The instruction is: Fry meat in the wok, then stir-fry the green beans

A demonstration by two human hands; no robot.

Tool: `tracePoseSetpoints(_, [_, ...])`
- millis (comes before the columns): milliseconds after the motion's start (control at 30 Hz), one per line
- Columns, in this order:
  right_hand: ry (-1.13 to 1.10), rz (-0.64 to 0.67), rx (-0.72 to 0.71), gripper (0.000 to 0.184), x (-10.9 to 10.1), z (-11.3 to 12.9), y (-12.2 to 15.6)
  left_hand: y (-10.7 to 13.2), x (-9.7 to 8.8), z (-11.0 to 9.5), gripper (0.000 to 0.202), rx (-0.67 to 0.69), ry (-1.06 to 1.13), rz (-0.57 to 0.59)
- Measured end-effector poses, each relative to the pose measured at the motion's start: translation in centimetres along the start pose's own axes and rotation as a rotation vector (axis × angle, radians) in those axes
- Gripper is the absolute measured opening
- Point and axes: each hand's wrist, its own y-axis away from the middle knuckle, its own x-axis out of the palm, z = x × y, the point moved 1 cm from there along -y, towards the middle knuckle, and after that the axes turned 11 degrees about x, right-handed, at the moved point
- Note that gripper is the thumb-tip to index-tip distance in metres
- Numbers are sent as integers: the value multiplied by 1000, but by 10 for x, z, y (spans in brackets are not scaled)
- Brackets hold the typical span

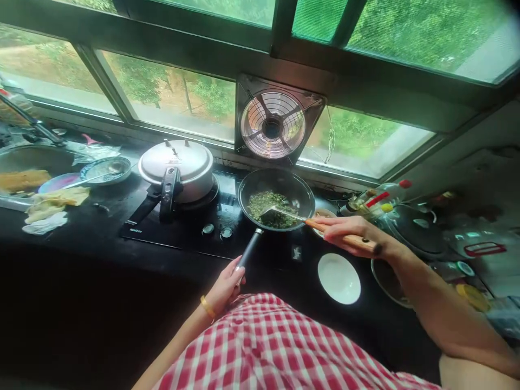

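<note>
My left hand [228, 284] is wrapped round the dark handle of a black frying pan [298, 189] on the right side of the stove. Chopped green food [260, 205] lies spread over the pan's bottom. In my right hand [345, 234] is the wooden handle of a metal spatula [290, 213], gripped from above. The spatula's blade rests among the chopped greens, partly hidden by them. A white plate [339, 279] lies on the counter below my right hand, and a small bowl [325, 213] stands partly hidden behind that hand.
A silver pressure cooker [179, 165] sits on the left burner of the black stove [152, 235], its handle toward me. Farther left are stacked bowls [122, 170], cloths [51, 208] and a sink [14, 203]. Bottles [377, 197] crowd the right. A fan [272, 127] is mounted in the window.
</note>
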Motion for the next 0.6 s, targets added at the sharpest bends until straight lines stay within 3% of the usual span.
tracePoseSetpoints(100, [20,-72,83,17,-21,13,37,-2,-3,2,59,1,-6,23])
tracePoseSetpoints(200, [35,-108,152,20,-33,22,56,-3,-5,5,60,6,-9,41])
tracePoseSetpoints(333, [0,-115,238,12,-15,6,35,-4,-5,6,58,3,-15,49])
tracePoseSetpoints(467, [-38,-275,234,13,5,-13,4,-4,-4,2,56,-5,-37,44])
tracePoseSetpoints(600, [-28,-390,248,16,-5,9,8,-4,-6,0,58,-11,-68,62])
